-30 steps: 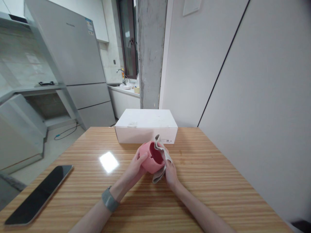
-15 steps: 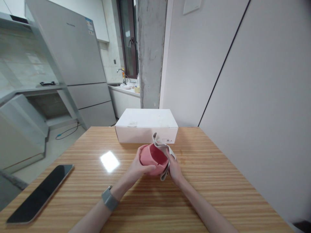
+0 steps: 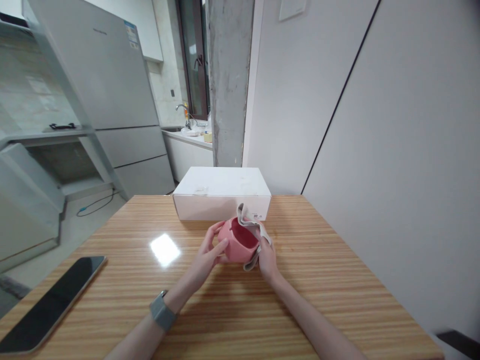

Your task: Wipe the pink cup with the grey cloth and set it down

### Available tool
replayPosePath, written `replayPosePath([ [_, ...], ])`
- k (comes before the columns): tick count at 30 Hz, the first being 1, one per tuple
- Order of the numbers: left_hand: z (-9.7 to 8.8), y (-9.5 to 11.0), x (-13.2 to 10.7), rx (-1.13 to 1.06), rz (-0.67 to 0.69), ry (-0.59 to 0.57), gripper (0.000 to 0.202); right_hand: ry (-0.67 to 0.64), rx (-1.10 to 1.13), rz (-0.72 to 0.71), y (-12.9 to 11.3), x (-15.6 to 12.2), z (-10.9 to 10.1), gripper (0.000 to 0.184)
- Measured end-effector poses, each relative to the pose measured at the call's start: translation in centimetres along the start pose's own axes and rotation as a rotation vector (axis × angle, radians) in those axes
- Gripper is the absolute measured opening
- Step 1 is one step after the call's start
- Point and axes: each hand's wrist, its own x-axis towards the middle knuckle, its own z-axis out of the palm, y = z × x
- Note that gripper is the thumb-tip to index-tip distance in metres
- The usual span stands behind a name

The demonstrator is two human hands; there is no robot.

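A pink cup (image 3: 237,247) is held tilted above the wooden table (image 3: 318,280), its mouth facing me and to the right. My left hand (image 3: 209,253) grips its left side with fingers curled around the wall. My right hand (image 3: 265,255) presses a grey cloth (image 3: 250,224) over the cup's right rim; part of the cloth hangs down below the cup. A grey watch is on my left wrist.
A white cardboard box (image 3: 221,195) lies just behind the cup at the table's far edge. A dark tablet (image 3: 48,305) rests at the table's left front. A white wall runs along the right side. A fridge (image 3: 108,95) stands beyond the table at left.
The cup has turned in my hands and the cloth has shifted along its rim. My left fingers have moved on the cup's side. The view has drifted slightly.
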Motion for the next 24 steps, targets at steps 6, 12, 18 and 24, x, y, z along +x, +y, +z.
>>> replayPosePath([
  [6,-0.5,0.2,-0.1,-0.035,-0.069,-0.216,0.08,-0.045,-0.044,0.088,0.2,0.7,-1.4,0.035],
  [12,-1.1,0.2,0.4,0.035,-0.034,-0.2,0.084,-0.036,-0.061,0.129,0.5,0.4,-1.4,0.037],
  [18,-0.8,-0.2,0.9,0.19,0.096,0.074,0.094,-0.053,-0.033,0.046,0.3,-0.4,0.3,0.042],
  [24,0.9,-1.6,0.5,0.191,0.256,0.223,0.096,-0.069,-0.021,-0.168,-0.5,-1.6,1.8,0.041],
])
